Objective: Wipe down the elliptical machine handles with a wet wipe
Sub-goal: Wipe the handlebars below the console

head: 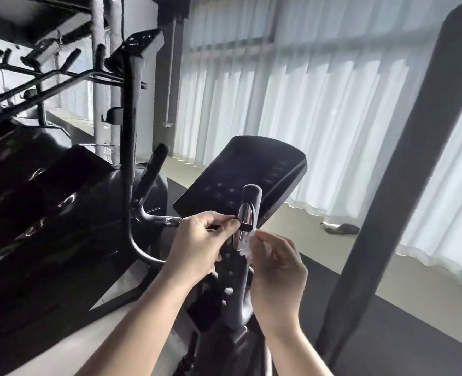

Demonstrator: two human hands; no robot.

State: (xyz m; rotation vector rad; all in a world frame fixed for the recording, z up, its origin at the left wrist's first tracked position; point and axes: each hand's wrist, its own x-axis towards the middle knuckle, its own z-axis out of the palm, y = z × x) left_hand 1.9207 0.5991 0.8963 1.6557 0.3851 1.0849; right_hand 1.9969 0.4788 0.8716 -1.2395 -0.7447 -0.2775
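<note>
Observed from my remote station: the work is at the short grey handle [252,198] in front of the console [240,169], low in the centre of the view. The left hand [197,240] has its fingers curled, with thumb and forefinger pinched against the handle's left edge, level with the metal sensor [244,214]. I judge this grip is there to steady the handle against the rubbing; whether it also traps a corner of cloth I cannot tell. The right hand [276,270] comes in from the other side, its fingers bent round a crumpled white wipe [247,246] and pressing it against the handle's right face just below the sensor. Bunched like this, the wipe gives a firm pad for working round the sensor's edge. In my assessment this is mid-wipe on this one handle. The lower stem with its pale studs and the two long bars, left [128,126] and right [414,164], show no contact at present. Containers: no wipe pack or bin is in view, so where the used wipe goes is unknown. A dark item [341,228] lies on the floor by the curtain [319,104], well apart from the work.
</note>
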